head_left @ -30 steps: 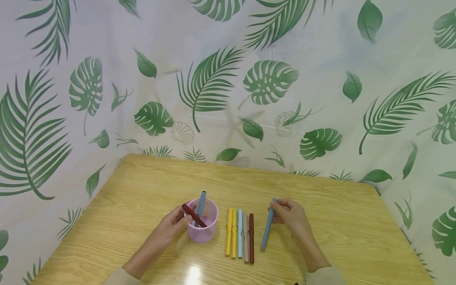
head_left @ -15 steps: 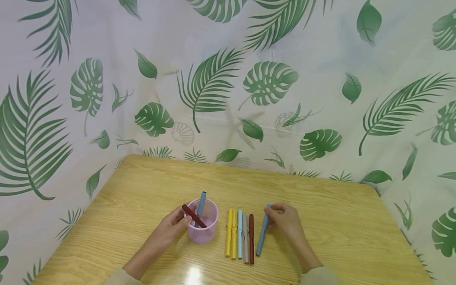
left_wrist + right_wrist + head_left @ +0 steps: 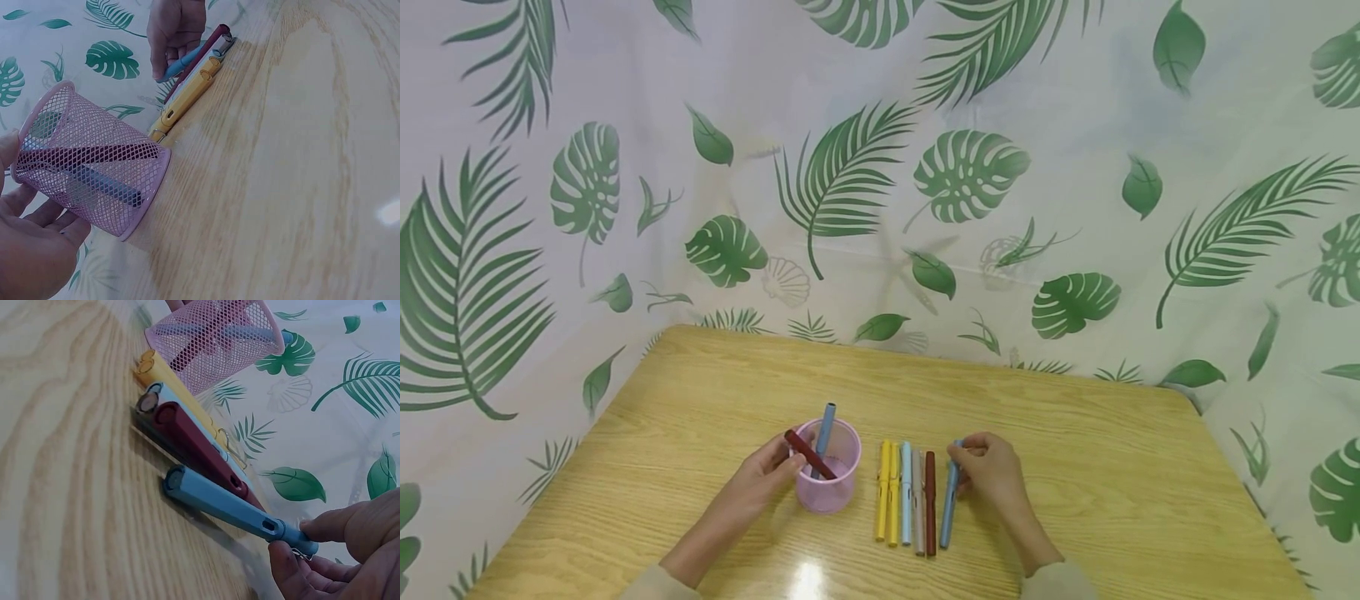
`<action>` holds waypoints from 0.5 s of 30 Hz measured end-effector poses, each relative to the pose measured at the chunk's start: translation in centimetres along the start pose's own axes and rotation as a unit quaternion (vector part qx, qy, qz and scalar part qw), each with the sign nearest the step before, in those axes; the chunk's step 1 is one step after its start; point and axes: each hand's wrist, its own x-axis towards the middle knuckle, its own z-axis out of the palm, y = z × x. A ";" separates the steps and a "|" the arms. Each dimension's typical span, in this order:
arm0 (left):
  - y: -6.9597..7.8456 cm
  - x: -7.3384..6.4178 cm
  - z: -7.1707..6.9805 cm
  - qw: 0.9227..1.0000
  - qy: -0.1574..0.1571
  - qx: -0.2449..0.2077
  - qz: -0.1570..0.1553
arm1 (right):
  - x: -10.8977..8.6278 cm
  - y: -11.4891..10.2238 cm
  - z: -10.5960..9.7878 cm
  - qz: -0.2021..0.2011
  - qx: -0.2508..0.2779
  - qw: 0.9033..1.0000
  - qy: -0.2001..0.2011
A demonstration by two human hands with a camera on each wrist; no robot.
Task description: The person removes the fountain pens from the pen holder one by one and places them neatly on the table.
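Note:
My left hand (image 3: 766, 473) grips a pink mesh pen cup (image 3: 100, 181), thumb at the rim and fingers round the side. Inside lean a dark red pen (image 3: 808, 454) and a blue pen (image 3: 825, 429). With thumb and fingers, my right hand (image 3: 1000, 475) pinches another blue pen (image 3: 219, 506) by its clip end. That pen lies alongside a row of pens, a small gap to the right of its dark red pen (image 3: 930, 504). Leftward in the row come a grey pen (image 3: 918, 517), a light blue pen (image 3: 906, 492) and two yellow pens (image 3: 882, 500).
Everything stands on a wood-grain table (image 3: 1112, 467). A white cloth with green leaf prints (image 3: 865, 250) hangs behind the table's far edge and at both sides. The pen cup stands just left of the row.
My right hand has moved left and a little toward me, bringing the blue pen beside the row and more nearly parallel to it. The left hand and the cup have stayed put.

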 end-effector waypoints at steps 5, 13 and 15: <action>0.0 0.1 0.0 1.000 0.000 0.000 0.001 | 0.0 0.2 0.1 0.005 -0.008 1.000 -0.002; 0.1 0.1 0.0 1.000 -0.002 -0.002 -0.002 | -0.3 0.5 0.2 -0.005 -0.016 1.000 0.003; 0.1 0.1 0.0 1.000 -0.002 -0.003 -0.004 | -0.3 0.4 0.2 -0.012 -0.030 0.999 0.008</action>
